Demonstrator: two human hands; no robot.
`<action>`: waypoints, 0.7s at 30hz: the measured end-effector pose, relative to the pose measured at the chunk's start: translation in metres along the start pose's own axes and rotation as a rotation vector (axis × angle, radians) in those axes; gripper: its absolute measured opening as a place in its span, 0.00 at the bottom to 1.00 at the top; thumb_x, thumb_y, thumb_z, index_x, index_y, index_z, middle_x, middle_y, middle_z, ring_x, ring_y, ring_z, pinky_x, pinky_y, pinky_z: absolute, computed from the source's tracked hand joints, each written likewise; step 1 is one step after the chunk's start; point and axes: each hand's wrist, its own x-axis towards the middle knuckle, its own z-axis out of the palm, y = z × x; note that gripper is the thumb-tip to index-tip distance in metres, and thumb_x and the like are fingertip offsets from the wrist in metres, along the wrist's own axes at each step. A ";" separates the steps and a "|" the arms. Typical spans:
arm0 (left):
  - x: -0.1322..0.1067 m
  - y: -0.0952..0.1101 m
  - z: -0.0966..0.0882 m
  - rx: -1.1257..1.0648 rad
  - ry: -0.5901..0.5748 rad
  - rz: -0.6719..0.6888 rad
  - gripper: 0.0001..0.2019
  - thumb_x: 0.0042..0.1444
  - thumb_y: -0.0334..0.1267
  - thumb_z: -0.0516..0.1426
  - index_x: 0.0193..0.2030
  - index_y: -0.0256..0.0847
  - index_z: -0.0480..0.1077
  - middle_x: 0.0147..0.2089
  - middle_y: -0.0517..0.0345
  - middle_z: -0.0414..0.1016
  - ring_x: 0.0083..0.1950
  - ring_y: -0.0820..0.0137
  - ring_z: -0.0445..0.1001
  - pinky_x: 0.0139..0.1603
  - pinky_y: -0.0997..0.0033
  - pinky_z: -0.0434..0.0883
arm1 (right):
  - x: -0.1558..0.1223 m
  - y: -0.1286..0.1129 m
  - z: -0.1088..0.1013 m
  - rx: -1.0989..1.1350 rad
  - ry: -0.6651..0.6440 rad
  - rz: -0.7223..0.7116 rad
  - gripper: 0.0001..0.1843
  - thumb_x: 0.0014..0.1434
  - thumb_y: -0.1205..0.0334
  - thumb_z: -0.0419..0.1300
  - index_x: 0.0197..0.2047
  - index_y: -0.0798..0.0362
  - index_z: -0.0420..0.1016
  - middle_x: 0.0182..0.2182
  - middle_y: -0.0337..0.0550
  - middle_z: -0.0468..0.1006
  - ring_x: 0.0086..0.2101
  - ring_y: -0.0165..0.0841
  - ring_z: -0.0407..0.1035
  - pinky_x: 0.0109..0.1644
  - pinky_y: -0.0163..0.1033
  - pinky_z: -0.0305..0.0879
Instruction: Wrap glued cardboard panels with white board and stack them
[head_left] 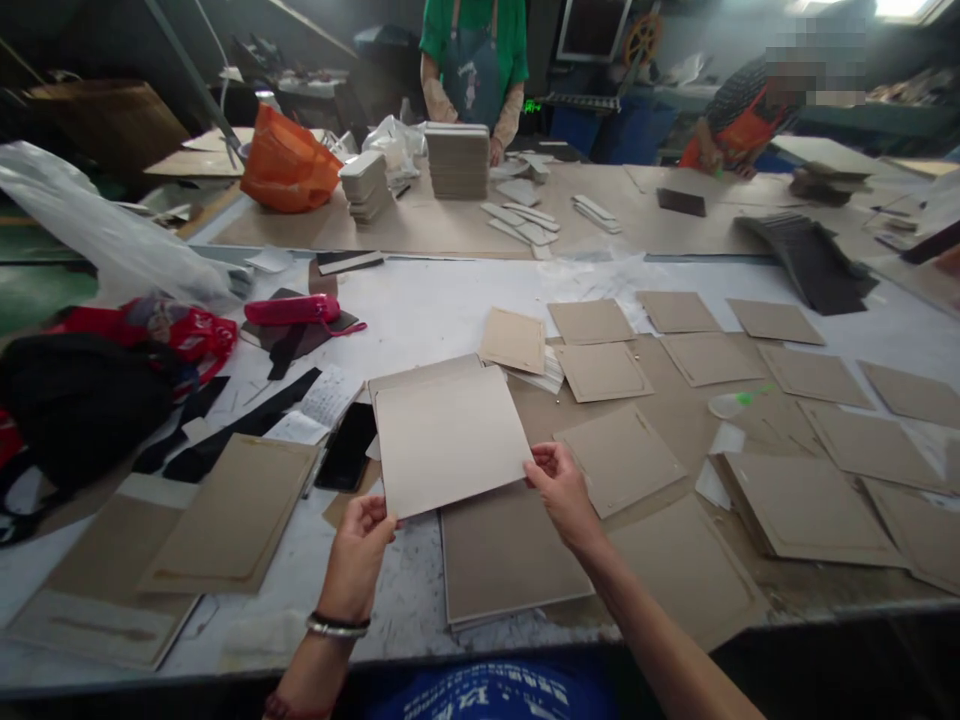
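Observation:
Between my two hands I hold a flat, pale grey-beige board, tilted above the table. My left hand pinches its near left corner, and my right hand pinches the near right corner. Under its near edge lies a darker grey-brown board with a light rim. To the right rests a board with a brownish line along its edges. On the left, another board with a brown glue-like line overlaps a further board.
A black phone lies left of the held board. Several small boards spread rightward, beside a stack. A pink pouch, black bag and orange bag are farther off. Two people work across the table.

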 end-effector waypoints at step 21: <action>-0.068 -0.086 -0.003 0.301 -0.392 -0.231 0.07 0.40 0.40 0.54 0.26 0.41 0.63 0.25 0.60 0.69 0.28 0.68 0.69 0.29 0.70 0.66 | -0.074 0.056 -0.109 -0.937 -0.269 -0.090 0.10 0.52 0.57 0.54 0.37 0.47 0.70 0.32 0.44 0.75 0.34 0.38 0.70 0.36 0.40 0.65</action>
